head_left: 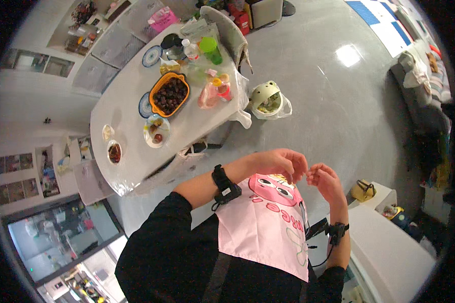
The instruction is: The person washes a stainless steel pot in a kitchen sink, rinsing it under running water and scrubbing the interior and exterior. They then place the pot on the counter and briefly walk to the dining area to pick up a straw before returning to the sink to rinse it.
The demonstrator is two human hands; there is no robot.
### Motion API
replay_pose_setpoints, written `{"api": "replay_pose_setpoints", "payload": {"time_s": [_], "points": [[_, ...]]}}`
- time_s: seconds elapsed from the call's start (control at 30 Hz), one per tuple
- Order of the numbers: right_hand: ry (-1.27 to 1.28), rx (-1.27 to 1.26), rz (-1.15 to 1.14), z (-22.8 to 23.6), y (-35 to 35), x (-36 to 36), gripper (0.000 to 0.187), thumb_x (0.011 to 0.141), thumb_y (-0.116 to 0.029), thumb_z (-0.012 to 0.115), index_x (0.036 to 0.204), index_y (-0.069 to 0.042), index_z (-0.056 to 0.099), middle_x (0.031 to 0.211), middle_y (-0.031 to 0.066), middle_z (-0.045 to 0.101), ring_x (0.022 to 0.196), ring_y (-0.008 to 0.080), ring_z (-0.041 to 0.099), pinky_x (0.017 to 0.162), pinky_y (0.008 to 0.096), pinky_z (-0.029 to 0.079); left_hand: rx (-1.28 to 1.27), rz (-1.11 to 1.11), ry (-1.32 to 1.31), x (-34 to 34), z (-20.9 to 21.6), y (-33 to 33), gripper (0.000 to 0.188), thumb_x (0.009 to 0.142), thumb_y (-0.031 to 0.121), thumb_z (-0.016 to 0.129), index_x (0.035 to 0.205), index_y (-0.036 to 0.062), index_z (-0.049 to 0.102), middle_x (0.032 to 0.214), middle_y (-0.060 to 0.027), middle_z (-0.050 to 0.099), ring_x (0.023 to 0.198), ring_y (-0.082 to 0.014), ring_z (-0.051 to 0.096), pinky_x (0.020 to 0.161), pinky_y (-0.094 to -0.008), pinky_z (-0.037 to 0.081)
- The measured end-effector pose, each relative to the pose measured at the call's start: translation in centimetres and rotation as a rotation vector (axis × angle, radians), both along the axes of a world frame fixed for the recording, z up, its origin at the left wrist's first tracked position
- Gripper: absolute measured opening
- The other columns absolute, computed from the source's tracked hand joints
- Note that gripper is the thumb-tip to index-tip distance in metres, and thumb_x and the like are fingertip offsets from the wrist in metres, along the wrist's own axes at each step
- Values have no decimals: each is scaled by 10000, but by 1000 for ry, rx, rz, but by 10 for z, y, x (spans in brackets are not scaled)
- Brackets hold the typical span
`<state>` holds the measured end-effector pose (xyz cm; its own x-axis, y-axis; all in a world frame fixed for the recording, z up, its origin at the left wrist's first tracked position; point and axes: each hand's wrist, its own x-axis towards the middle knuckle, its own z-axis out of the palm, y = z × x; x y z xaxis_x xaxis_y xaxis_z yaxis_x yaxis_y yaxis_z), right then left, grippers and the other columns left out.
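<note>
My left hand (286, 163) is raised in front of my body, its fingers loosely bent and its thumb lowered. Just right of it, my right hand (327, 183) faces it with curled fingers. A small gap lies between the fingertips, and I see no object in either hand. Under both hands hangs a pink apron (270, 227) with a cartoon face, worn over black clothing. Black devices are strapped to my left wrist (225, 186) and my right wrist (337, 232), with a cable running from the right one.
Ahead to the left stands a plastic-covered table (187, 129) bearing an orange basket (153, 103) of dark round items, a plate (156, 144), a bowl (115, 152) and a green cup (210, 49). A pale green bin (267, 100) stands beside it. White cabinet (389, 252) at right; grey sofa (419, 101) beyond.
</note>
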<state>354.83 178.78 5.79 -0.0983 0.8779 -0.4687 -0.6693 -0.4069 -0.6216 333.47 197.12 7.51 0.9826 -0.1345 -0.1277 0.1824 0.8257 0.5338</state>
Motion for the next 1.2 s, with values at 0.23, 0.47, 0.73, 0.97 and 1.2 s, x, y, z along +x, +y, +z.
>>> {"api": "replay_pose_setpoints", "payload": {"time_s": [0.23,0.47,0.73,0.97,1.2], "points": [[26,-159,284,-45,97,103,233,1013,-210,588,1132,-14,627,1021,91,698,899,174,675,820,319,554,-122,375,159,44,-25,8,292,812,70,606,1095,-3,593,970,-103,657,879,-203,653,805,-331,538],[-99,-287,704,-169,205,156,219,1010,-260,593,1080,-61,650,1024,51,695,917,140,660,841,301,535,-304,782,443,62,-42,1,314,793,88,617,1092,-4,587,933,-113,649,858,-241,652,796,-347,541],[-443,-427,884,-349,261,130,262,985,-291,617,1010,-35,667,937,27,680,820,150,663,727,293,554,-542,1166,669,41,-90,-19,301,800,110,609,1089,28,601,906,-89,623,798,-225,611,757,-382,515],[-341,-370,799,-338,255,109,212,968,-258,640,976,-49,669,906,47,694,768,151,665,666,290,552,-585,1216,577,34,-81,-28,314,835,85,581,1144,38,606,902,-77,607,805,-228,611,765,-392,521],[-373,-302,938,-254,246,117,236,966,-260,631,1083,-57,652,954,65,707,827,175,686,760,320,567,-545,1322,356,10,-47,-55,275,847,74,568,1114,40,623,889,-72,635,774,-221,635,721,-373,531]]}}
